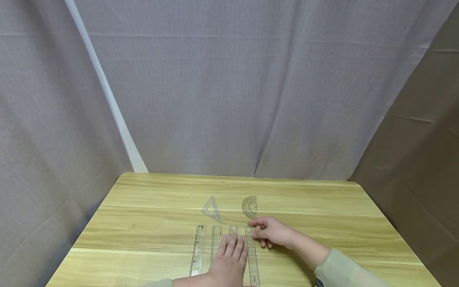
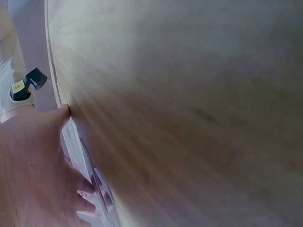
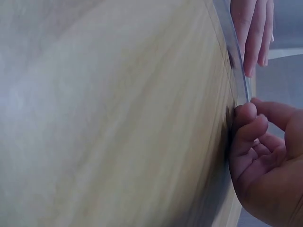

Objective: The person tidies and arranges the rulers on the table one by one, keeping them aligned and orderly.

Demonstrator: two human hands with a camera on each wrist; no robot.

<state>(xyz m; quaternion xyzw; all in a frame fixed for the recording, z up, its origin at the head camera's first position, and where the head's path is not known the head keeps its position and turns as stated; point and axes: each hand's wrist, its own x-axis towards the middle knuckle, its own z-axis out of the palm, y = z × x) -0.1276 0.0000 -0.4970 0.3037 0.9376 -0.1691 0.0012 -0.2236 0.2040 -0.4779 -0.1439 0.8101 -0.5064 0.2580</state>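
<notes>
The rightmost clear ruler (image 1: 253,261) lies flat near the worktop's (image 1: 322,223) near edge, its length running front to back. It looks light, stiff and slippery, probably brittle; its long edges seem the best hold. The right hand's (image 1: 272,231) fingers bend about its far end; whether they pinch, I cannot tell. The left hand (image 1: 229,267) lies with straight fingers over the neighbouring ruler (image 1: 233,229). Leftward lie another ruler (image 1: 216,237) and a stencil ruler (image 1: 198,249); towards the far edge, a set square (image 1: 216,208) and protractor (image 1: 246,207).

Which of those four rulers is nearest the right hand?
The rightmost ruler: its far end lies beside the right hand; no other ruler is that close.
</notes>
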